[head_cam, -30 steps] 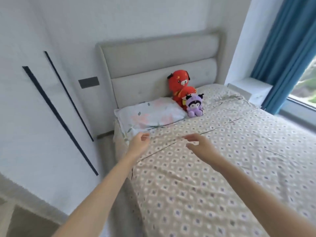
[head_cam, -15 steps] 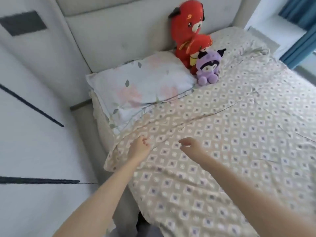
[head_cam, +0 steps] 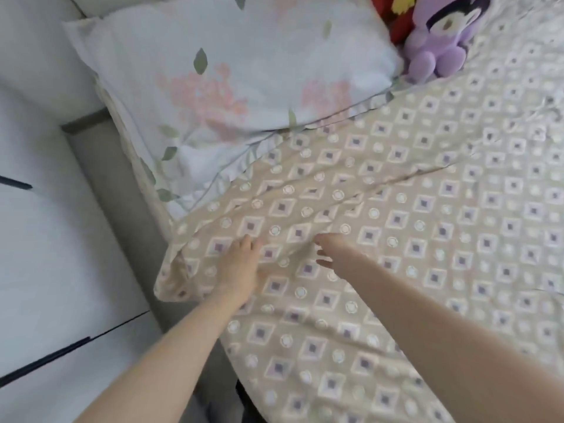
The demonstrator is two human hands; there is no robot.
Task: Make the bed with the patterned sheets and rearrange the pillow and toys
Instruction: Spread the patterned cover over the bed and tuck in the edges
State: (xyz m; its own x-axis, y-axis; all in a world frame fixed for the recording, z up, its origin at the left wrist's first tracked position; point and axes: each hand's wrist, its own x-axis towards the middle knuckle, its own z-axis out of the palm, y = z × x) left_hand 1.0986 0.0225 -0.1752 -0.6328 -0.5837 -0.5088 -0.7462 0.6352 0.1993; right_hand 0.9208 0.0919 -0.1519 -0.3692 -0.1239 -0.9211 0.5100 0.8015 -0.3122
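A beige sheet with a diamond pattern (head_cam: 427,209) covers the bed. Its upper left corner lies folded near the bed's edge. My left hand (head_cam: 241,264) rests flat on that corner, fingers fairly straight. My right hand (head_cam: 331,253) is beside it, fingers spread just over or on a wrinkle in the sheet. A white pillow with pink flowers (head_cam: 244,71) lies at the head of the bed, its lower edge partly under the sheet. A purple plush toy (head_cam: 436,53) sits right of the pillow, with a red plush toy (head_cam: 393,19) behind it, mostly cut off.
A grey bed frame rail (head_cam: 122,190) runs along the left side. A white wall with dark lines (head_cam: 45,254) stands close beside it, leaving a narrow gap. The padded headboard (head_cam: 36,41) shows at top left.
The view has moved down and closer to the bed's upper left corner. Both hands have lowered onto the sheet near its folded corner. The toys and pillow have not moved.
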